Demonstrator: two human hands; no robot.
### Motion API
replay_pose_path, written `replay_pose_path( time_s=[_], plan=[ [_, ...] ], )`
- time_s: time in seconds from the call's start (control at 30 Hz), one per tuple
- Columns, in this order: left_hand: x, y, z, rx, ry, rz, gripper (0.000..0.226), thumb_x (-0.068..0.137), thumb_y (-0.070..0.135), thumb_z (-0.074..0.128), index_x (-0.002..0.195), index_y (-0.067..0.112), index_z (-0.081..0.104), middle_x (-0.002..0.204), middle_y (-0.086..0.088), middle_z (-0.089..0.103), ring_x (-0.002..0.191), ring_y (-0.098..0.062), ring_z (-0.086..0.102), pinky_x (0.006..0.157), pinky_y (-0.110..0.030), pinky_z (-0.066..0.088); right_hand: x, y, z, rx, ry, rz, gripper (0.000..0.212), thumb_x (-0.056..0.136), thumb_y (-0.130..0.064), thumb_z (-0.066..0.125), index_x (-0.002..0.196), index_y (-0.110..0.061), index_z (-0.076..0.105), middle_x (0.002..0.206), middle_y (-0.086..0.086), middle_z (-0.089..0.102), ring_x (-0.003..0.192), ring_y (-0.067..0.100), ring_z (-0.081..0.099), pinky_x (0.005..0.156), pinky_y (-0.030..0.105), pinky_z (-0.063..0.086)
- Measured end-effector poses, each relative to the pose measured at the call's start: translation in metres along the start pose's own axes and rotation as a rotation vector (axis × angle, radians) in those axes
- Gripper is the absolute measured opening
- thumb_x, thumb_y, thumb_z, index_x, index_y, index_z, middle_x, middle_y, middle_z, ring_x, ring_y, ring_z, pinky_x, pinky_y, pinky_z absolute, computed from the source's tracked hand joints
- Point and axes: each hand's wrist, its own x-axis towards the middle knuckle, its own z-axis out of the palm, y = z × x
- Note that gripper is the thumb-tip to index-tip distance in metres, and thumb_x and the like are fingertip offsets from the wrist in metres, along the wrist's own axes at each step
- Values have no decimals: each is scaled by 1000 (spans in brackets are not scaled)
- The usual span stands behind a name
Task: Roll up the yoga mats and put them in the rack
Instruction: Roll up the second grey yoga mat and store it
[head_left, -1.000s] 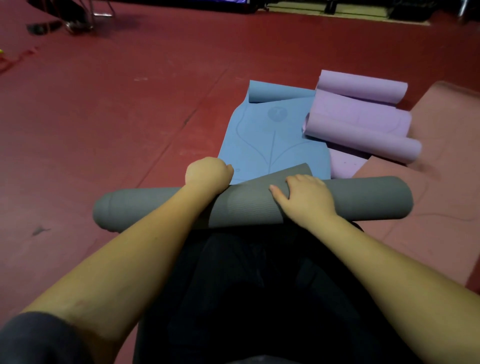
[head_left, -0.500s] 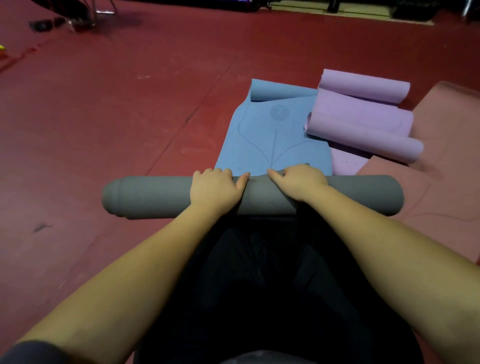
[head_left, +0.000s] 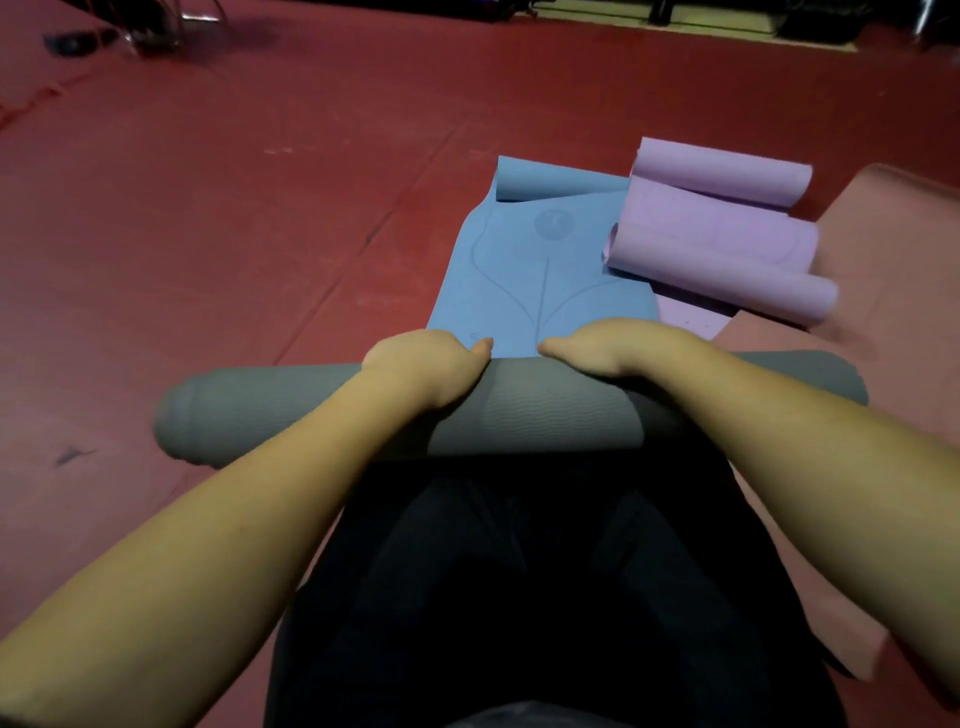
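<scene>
Both hands have slid forward; left hand (head_left: 428, 364), right hand (head_left: 613, 345) curl over grey mat (head_left: 535, 410).

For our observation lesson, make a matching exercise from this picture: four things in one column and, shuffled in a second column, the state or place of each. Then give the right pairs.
Column one:
1. grey yoga mat
2. blue yoga mat
3. purple yoga mat
4. pink yoga mat

Column two:
A. lies mostly flat, far end curled up
B. both ends curled into rolls
C. spread flat at the right edge of the view
D. fully rolled, under the left hand and the right hand

Pairs: 1-D, 2-A, 3-B, 4-C
</scene>
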Motion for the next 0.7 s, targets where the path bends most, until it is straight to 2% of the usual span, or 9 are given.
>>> replay_pose_path(
  time_s=[0.1,0.2,0.27,0.3,0.37,0.4,0.53,0.6,0.7],
  plan=[
    [-4,-1,3,-46,-151,-9,69,102,55,19,139,6,52,149,-16,47,132,-33,46,104,-41,35,-6,-5,2,42,-141,-47,60,99,-52,29,141,-15,50,154,12,38,139,26,39,111,39,28],
    [-3,0,6,-84,-198,-19,66,103,52,21,144,7,48,153,-16,42,137,-32,42,109,-41,32,-5,-6,9,62,-154,-45,60,102,-52,30,144,-14,48,156,11,36,141,25,36,111,36,26],
    [2,-1,3,-118,-237,-34,63,104,49,24,147,8,44,156,-15,37,141,-32,38,111,-39,30,-1,-4,12,14,-27,-29,59,101,-55,29,132,-15,58,147,11,47,131,28,45,104,38,35],
    [5,-2,2,-144,-256,-44,62,104,49,27,147,8,44,157,-15,35,142,-32,36,111,-39,29,1,-2,14,-4,95,-34,54,100,-54,29,115,-17,64,135,11,57,117,29,53,91,37,41],
    [11,-4,0,-213,-290,-69,61,103,50,31,148,11,44,158,-12,34,143,-30,34,113,-41,27,-1,1,19,6,347,-62,46,100,-49,31,81,-17,58,106,10,65,89,28,53,69,34,37],
    [14,-5,-1,-242,-312,-71,60,103,49,32,148,12,43,159,-10,33,144,-29,34,114,-41,27,-6,2,22,13,429,-77,45,100,-48,33,75,-16,53,97,8,64,86,28,53,66,33,35],
    [26,-3,-6,-322,-419,-47,48,104,43,36,139,14,54,150,-8,46,134,-27,45,111,-41,33,-26,8,43,15,565,-137,43,100,-50,36,79,-17,54,97,8,61,100,30,53,76,37,41],
    [33,-4,-6,-366,-434,-46,41,102,42,42,126,15,61,139,-7,56,123,-27,54,108,-43,38,-33,10,58,-40,584,-136,56,96,-58,29,93,-14,62,99,8,62,102,32,54,85,39,41],
    [43,-4,-4,-417,-468,-57,35,99,42,50,112,14,68,125,-9,65,110,-27,62,104,-47,44,-33,10,78,-143,621,-131,72,89,-65,15,111,-15,62,104,6,65,103,30,56,93,41,37]
  ],
)
